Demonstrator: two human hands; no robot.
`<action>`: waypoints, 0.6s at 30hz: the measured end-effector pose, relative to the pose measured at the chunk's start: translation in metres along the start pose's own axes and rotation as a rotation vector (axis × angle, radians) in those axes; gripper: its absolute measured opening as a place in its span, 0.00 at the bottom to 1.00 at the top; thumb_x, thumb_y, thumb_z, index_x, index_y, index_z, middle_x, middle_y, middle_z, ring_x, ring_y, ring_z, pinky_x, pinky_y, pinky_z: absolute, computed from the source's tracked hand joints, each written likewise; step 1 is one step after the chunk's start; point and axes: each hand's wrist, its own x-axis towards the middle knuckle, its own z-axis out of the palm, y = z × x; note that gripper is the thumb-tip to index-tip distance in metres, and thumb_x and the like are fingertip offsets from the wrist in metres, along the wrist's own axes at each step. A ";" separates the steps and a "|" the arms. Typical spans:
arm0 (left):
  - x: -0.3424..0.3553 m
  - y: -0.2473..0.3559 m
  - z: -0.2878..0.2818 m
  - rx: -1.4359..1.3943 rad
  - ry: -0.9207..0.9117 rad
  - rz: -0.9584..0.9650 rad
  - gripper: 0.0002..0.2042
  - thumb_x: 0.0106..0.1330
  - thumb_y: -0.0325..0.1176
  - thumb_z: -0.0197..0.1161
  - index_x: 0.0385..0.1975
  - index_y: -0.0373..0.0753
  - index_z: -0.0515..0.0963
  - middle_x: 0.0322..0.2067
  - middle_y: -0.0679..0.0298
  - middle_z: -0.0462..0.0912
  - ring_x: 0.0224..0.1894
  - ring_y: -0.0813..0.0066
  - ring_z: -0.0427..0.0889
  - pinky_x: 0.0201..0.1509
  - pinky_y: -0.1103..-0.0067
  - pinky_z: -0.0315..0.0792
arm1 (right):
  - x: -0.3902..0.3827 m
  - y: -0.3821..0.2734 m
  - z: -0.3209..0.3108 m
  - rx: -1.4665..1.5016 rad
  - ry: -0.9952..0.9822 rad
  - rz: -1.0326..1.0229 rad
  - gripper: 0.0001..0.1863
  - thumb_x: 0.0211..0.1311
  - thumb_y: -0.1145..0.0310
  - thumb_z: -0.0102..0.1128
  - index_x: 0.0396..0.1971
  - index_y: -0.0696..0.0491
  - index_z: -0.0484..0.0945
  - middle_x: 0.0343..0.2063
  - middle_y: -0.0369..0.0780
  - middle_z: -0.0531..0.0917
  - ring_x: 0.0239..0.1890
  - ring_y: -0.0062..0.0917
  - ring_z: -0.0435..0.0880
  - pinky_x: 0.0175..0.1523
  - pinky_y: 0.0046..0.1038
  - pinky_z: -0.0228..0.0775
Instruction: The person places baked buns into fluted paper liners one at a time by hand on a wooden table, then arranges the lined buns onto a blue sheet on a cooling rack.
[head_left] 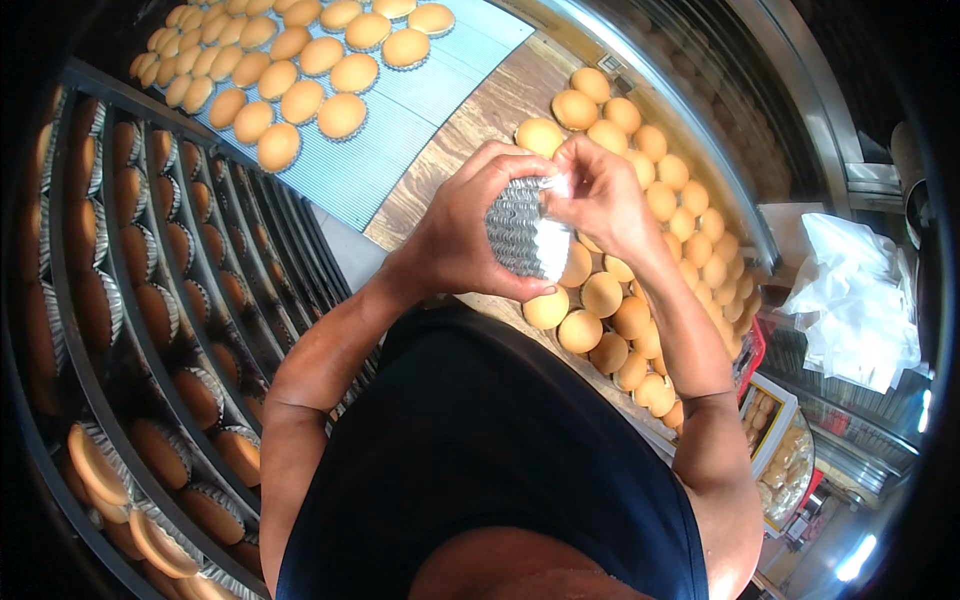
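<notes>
My left hand (455, 215) is wrapped round a stack of nested fluted cups (515, 232), silver-grey along the side and glaring white at the end facing right. The stack lies on its side, held above the table. At its upper right end, my right hand (612, 200) has thumb and fingertips pinched together on the edge of the white end cup. Whether that cup has come apart from the stack is hard to see in the glare. Just beyond and below both hands sit round golden cakes (602, 294) in close rows.
A wooden table (480, 105) carries the rows of cakes. Further left, more cakes in fluted cups stand on a light blue ribbed surface (440, 85). A dark metal rack (150, 350) full of cakes flanks my left arm. White plastic bags (850, 300) hang at right.
</notes>
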 end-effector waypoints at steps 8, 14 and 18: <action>0.005 0.000 0.000 -0.022 -0.006 0.007 0.42 0.37 0.39 0.86 0.57 0.34 0.73 0.53 0.53 0.77 0.57 0.55 0.79 0.63 0.67 0.74 | -0.002 -0.013 -0.001 -0.167 0.074 -0.075 0.09 0.50 0.77 0.68 0.27 0.56 0.74 0.19 0.28 0.72 0.25 0.11 0.70 0.30 0.22 0.67; 0.003 -0.005 0.001 -0.037 -0.023 -0.012 0.42 0.38 0.40 0.85 0.57 0.34 0.73 0.53 0.52 0.77 0.57 0.56 0.79 0.62 0.67 0.74 | -0.004 -0.006 -0.011 -0.091 0.031 -0.037 0.10 0.50 0.76 0.69 0.27 0.56 0.74 0.19 0.31 0.72 0.24 0.13 0.71 0.31 0.23 0.68; 0.007 -0.002 0.002 -0.031 -0.026 0.004 0.42 0.38 0.40 0.85 0.56 0.35 0.73 0.52 0.53 0.78 0.58 0.56 0.79 0.63 0.67 0.74 | -0.004 -0.002 -0.011 -0.138 0.002 -0.036 0.09 0.53 0.79 0.67 0.31 0.56 0.75 0.24 0.29 0.74 0.28 0.11 0.72 0.34 0.20 0.69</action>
